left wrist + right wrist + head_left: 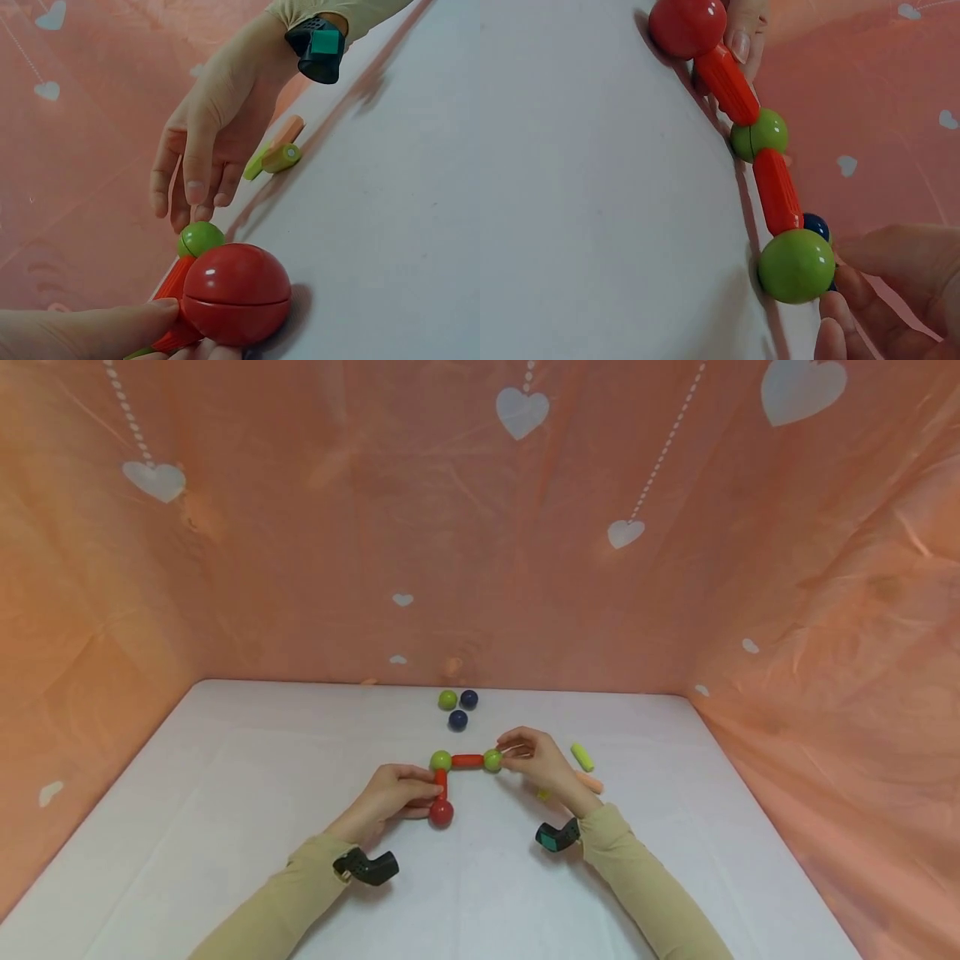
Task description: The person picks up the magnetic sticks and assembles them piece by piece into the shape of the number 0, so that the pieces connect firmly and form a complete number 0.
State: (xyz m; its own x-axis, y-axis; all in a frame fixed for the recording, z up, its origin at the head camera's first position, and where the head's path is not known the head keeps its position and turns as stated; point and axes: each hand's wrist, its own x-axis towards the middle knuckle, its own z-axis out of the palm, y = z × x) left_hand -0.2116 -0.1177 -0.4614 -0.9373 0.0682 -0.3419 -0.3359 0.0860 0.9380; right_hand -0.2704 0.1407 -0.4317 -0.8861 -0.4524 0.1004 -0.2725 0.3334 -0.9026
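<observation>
An L-shaped chain of balls and rods lies on the white table. A red ball (441,812) forms its near end, and one red rod (729,84) links it to a green corner ball (440,761). From that corner a second red rod (468,761) runs right to a green end ball (796,266). My left hand (390,797) pinches the first rod close to the red ball, between thumb and fingers. Beside the green end ball is my right hand (543,767), its fingers loosely bent and not wrapped around it; whether a fingertip touches the ball is unclear.
Behind the chain sit a loose green ball (447,699) and two dark blue balls, one (468,698) farther back and one (458,720) nearer. To the right lie a yellow-green rod (582,757), an orange rod (589,782) and another yellow-green rod (282,158), partly hidden in the head view.
</observation>
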